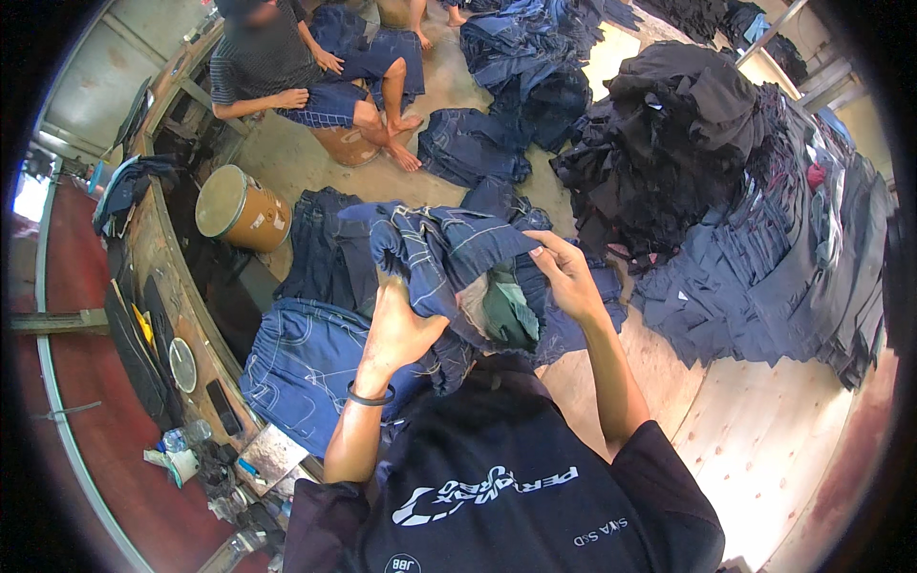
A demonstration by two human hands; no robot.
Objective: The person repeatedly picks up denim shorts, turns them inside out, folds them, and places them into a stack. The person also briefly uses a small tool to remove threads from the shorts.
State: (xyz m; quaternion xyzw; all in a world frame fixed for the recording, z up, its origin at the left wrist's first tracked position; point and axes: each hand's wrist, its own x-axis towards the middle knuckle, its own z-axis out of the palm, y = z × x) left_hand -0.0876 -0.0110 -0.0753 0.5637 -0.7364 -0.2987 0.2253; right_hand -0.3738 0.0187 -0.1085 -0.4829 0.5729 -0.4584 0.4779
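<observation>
A dark blue denim garment [457,244] with pale stitching is held up in front of my chest, its opening turned toward me. Green cloth [509,315] and a pale patch show inside that opening. My left hand [406,329], with a black band at the wrist, grips the garment's left side; the denim hides most of its fingers. At the upper right edge, my right hand [570,277] pinches the fabric between thumb and fingers. Lighter blue denim pants [306,368] with a gathered waistband lie beside my left forearm.
Black and dark grey clothes [669,134] are heaped to the right. More denim [473,143] lies ahead on the floor. A brown drum [244,208] stands left, by a curved wooden bench [158,258] carrying a phone [224,408] and clutter. A person [277,72] sits at the far left.
</observation>
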